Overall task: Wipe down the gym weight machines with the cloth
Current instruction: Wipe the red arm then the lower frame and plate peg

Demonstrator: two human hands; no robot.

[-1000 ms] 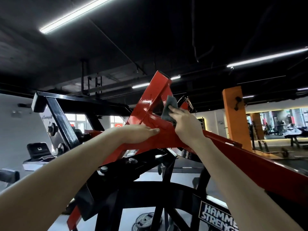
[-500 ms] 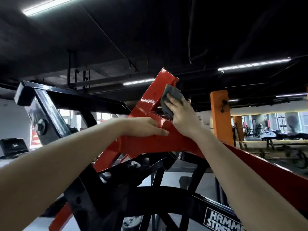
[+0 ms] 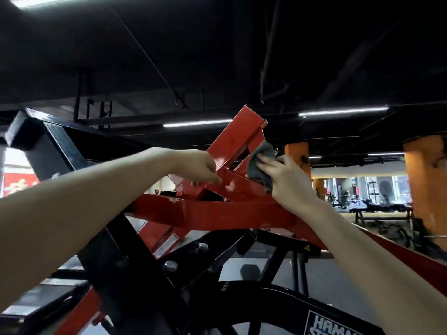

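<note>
A red steel arm (image 3: 217, 213) of the weight machine crosses the middle of the view, with an upright red beam (image 3: 239, 131) rising from it. My right hand (image 3: 287, 182) presses a grey cloth (image 3: 258, 165) against the right side of that beam. My left hand (image 3: 200, 169) grips the red frame where the beams meet, its fingers curled over the edge. Below the red arm sits the black frame (image 3: 125, 262) of the machine.
A black crossbeam (image 3: 48, 139) stands at the upper left. Orange pillars (image 3: 423, 184) and other gym equipment (image 3: 377, 209) fill the far right. A white brand label (image 3: 331, 325) shows at the bottom right. The ceiling is dark with strip lights.
My right hand has carried the cloth from the inner face of the red beam round to its right side. My left hand has shifted up to the joint and curled over it.
</note>
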